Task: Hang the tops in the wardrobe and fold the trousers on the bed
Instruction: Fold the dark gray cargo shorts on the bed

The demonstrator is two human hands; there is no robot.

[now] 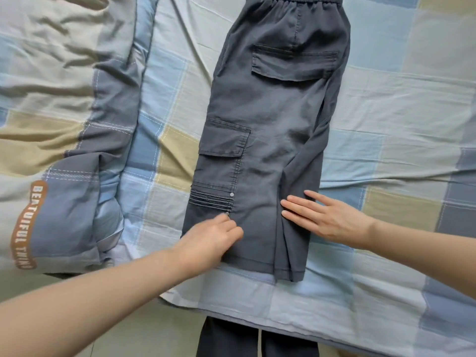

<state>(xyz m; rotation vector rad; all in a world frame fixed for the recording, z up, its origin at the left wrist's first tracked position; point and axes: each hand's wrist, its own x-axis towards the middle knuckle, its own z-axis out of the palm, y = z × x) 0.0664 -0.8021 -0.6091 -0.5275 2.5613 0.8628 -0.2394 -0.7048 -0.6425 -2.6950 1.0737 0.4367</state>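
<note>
Head camera view, looking down onto a bed covered with a checked sheet in pale blue, grey and beige squares.

A pair of dark grey cargo trousers lies flat in the middle of the bed, folded lengthwise so one leg rests on the other. The elastic waistband is at the far end and the hems are at the near end, close to the bed's near edge. A flapped back pocket sits on the upper part of the trousers, and a flapped side pocket with small metal studs sits lower down, toward their left edge.

The left hand rests on the trousers near the hem, just below the studs, its fingers curled down into the fabric; whether it actually pinches the cloth cannot be told. The right hand lies flat on the right edge of the trousers, fingers straight and together, pressing the fabric.

Left of the trousers lies a rumpled duvet in the same check, bearing a brown printed label.
</note>
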